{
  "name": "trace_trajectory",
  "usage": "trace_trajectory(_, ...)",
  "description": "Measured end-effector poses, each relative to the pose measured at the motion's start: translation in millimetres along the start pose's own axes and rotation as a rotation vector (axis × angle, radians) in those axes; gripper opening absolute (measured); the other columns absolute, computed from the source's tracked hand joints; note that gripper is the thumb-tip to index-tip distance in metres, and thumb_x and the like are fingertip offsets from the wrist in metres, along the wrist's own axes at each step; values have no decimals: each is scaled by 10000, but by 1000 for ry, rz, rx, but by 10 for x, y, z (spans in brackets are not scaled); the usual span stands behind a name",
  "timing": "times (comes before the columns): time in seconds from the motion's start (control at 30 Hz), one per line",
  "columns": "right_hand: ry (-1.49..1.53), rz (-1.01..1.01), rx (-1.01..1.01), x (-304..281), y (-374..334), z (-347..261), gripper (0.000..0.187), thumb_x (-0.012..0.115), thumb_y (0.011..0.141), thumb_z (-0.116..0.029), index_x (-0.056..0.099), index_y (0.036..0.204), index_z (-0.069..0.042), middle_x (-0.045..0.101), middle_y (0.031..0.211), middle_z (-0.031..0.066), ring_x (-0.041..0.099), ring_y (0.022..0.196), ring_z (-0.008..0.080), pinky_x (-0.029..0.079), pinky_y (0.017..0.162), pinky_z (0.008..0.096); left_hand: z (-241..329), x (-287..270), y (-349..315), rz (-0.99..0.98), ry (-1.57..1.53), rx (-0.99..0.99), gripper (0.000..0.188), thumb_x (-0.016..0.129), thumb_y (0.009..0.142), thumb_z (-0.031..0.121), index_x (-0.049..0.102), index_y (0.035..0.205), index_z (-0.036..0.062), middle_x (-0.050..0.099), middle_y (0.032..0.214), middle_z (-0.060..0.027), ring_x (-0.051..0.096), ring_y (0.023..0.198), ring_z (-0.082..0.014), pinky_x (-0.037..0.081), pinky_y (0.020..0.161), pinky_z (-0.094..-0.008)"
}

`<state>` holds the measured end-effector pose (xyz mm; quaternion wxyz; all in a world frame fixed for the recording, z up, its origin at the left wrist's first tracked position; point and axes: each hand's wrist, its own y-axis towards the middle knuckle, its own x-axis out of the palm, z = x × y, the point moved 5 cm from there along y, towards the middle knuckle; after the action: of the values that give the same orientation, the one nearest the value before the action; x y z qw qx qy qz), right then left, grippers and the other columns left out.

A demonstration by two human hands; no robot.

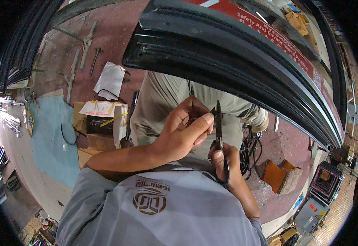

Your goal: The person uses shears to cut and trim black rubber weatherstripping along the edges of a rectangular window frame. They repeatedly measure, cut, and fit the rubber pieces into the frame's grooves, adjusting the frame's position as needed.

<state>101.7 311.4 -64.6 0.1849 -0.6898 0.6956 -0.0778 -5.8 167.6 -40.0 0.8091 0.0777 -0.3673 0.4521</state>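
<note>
My left hand point(187, 129) is closed in a pinch above my lap, its thumb and fingers on a small dark strip point(213, 110) whose tip sticks up. What more of the strip lies inside the hand is hidden. Just to the right, my right hand point(230, 162) grips dark-handled scissors point(219, 131), the blades pointing away from me. The blades stand close beside the strip and left thumb; I cannot tell whether they touch it. Beyond both hands, long black frame profiles point(212, 61) run across above my knees.
An open cardboard box point(95, 141) stands on the left, with a paper sheet on top. Further off lies white paper point(110, 80) on the reddish floor. Black cable point(251, 153) is coiled right of my legs, near an orange-brown block point(275, 176). A light-blue sheet point(51, 139) covers floor at far left.
</note>
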Motion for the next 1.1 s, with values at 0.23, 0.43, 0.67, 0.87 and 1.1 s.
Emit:
trace_trajectory(0.23, -147, 79, -136, -74, -29, -100, 529, 829, 818, -464, 620, 752, 18, 562, 587, 55, 479, 552, 131, 404, 511, 306, 77, 38, 2, -36, -59, 56, 125, 470, 1070, 167, 471, 1120, 52, 576, 947, -50, 483, 701, -57, 382, 557, -215)
trace_trajectory(0.43, -390, 62, -284, 13, 58, -477, 573, 941, 658, -437, 550, 656, -18, 468, 525, 96, 502, 469, 203, 392, 478, 343, -22, 40, -1, -201, 160, 227, 379, 460, 1079, 352, 462, 1321, 61, 515, 1002, 2, 430, 826, -63, 384, 734, -230)
trace_trajectory(0.67, -437, -43, -477, 108, 87, -912, 280, 830, 714, -76, 624, 870, 31, 654, 845, 176, 651, 738, 275, 519, 689, 350, 115, -22, -51, -97, 17, 140, 456, 359, 1107, 390, 620, 1151, 18, 502, 901, 14, 405, 794, -75, 361, 718, -221)
trace_trajectory(0.87, 93, -24, -345, -72, 197, -878, 339, 615, 990, -173, 588, 1251, 42, 627, 1251, 158, 577, 1162, 231, 418, 1022, 372, 259, 74, -183, -255, 62, 182, 421, 332, 1117, 351, 595, 1200, 33, 515, 929, 4, 423, 821, -76, 368, 761, -225)
trace_trajectory(1.1, 353, -189, -106, 21, 276, -668, 257, 628, 1006, -189, 621, 1158, 18, 641, 1090, 49, 582, 1048, 156, 436, 958, 301, 410, 172, -246, -286, 180, 223, 447, 306, 1100, 339, 529, 1332, 29, 549, 1094, -61, 493, 988, -129, 396, 877, -285)
